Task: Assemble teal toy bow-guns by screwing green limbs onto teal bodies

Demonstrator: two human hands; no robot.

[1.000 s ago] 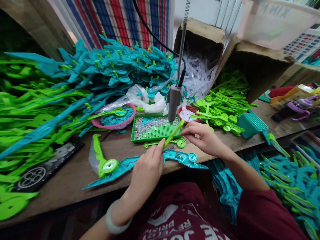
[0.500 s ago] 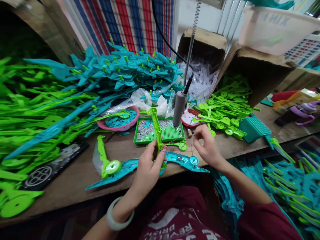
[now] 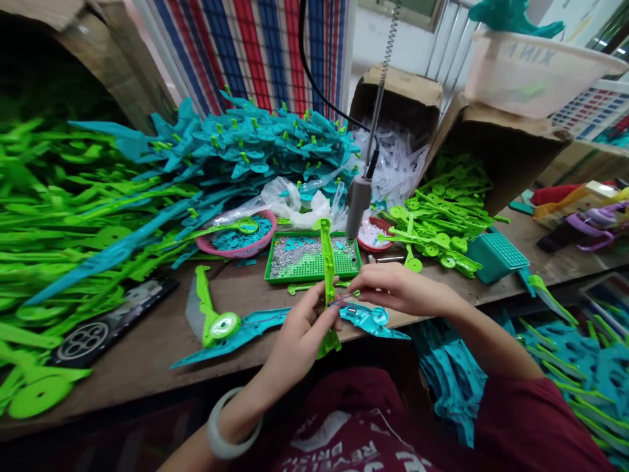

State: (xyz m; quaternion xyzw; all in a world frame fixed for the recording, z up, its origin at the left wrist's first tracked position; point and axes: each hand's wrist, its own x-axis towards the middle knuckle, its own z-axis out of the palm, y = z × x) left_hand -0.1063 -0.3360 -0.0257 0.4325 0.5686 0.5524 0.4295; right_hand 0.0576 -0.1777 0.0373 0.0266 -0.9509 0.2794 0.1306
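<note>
My left hand [image 3: 307,324] is closed around a long green plastic part [image 3: 327,255], which stands nearly upright above the table edge. Thin wires [image 3: 346,298] run from that part toward my right hand [image 3: 400,285], whose thumb and fingertips pinch them just beside it. Below and behind my hands lies a long blue plastic shell [image 3: 265,321] with wires along it and a round disc at its right end. On the shell's left half rests another green part [image 3: 201,305] with a round hub and a clear blade-like piece.
Behind my hands stands a green tray [image 3: 269,269] of screws, with an electric screwdriver [image 3: 360,203] hanging over it. A pink basket [image 3: 268,239] and a red basket [image 3: 381,246] flank the tray. Piles of green parts [image 3: 88,216] and blue parts [image 3: 246,141] rise behind and left.
My right hand has come left and lower, from apart to the wires beside the green part. The green part, in my left hand, has shifted slightly right and stands straighter.
</note>
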